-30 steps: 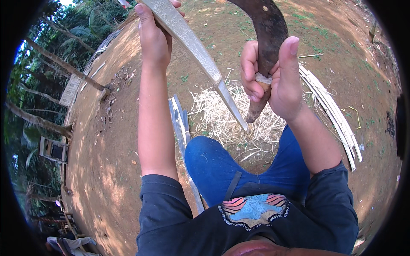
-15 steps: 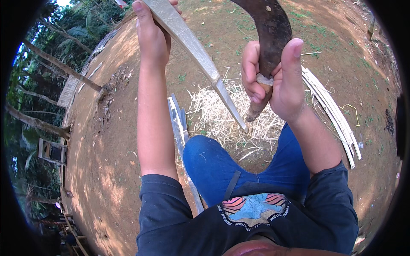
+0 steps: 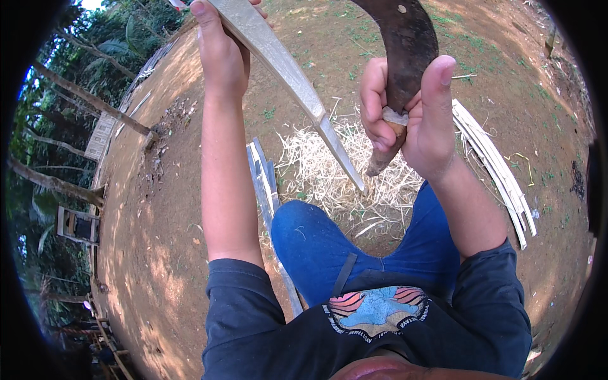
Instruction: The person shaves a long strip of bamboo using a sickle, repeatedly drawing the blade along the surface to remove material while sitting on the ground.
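Note:
At the upper left my left hand (image 3: 223,54) is closed round a long, pale grey tapered bar (image 3: 278,63). Its narrow end slants down to the right, over the pale shavings (image 3: 326,161) on the ground; its upper end runs out of the picture. My right hand (image 3: 425,120) grips a knife with a dark, curved, sickle-like blade (image 3: 408,54) where the blade meets its short wooden handle (image 3: 387,155). The thumb stands up beside the blade and the fingers curl round from the left. The blade's tip is out of view. Bar and knife are apart.
Long pale split strips (image 3: 494,164) lie on the dirt at the right. More strips and a grey board (image 3: 269,183) lie beside my left knee (image 3: 304,234). Slanting tree trunks (image 3: 60,183) and a wooden frame (image 3: 77,225) stand at the far left.
My right hand and the knife have shifted slightly right and up. My left hand has moved a touch to the left, while the bar stays almost where it was.

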Demonstrator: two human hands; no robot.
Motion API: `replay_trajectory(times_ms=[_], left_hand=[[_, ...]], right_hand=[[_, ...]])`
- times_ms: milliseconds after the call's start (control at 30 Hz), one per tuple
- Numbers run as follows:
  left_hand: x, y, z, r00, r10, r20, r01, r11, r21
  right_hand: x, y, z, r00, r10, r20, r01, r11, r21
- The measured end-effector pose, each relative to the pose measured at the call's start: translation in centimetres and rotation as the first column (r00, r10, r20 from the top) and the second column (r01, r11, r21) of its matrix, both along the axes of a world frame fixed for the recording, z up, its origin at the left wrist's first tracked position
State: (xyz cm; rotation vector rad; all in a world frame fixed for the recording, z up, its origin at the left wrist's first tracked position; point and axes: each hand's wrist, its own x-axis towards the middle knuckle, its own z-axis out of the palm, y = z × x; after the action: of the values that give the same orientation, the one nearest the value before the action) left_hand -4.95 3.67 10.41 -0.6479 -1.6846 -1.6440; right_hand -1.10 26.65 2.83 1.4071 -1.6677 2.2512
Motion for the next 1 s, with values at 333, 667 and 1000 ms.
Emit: replay_trajectory(times_ms=[333,667,1000], left_hand=[[-0.11,0.02,-0.05,1.0,0.015,0.004,-0.015,1.0,0.01],[-0.06,0.0,-0.17,0.999,0.033,0.027,-0.034,0.999,0.023],[-0.06,-0.38,-0.09,1.0,0.011,0.006,-0.011,1.0,0.007]], right_hand=[[-0.21,-0.16,0.11,1.0,-0.008,0.003,0.008,1.0,0.01],[-0.04,-0.21,0.06,1.0,0.001,0.023,-0.001,1.0,0.006],[-0.15,-0.22,0.18,1.0,0.001,0.004,-0.001,1.0,0.015]])
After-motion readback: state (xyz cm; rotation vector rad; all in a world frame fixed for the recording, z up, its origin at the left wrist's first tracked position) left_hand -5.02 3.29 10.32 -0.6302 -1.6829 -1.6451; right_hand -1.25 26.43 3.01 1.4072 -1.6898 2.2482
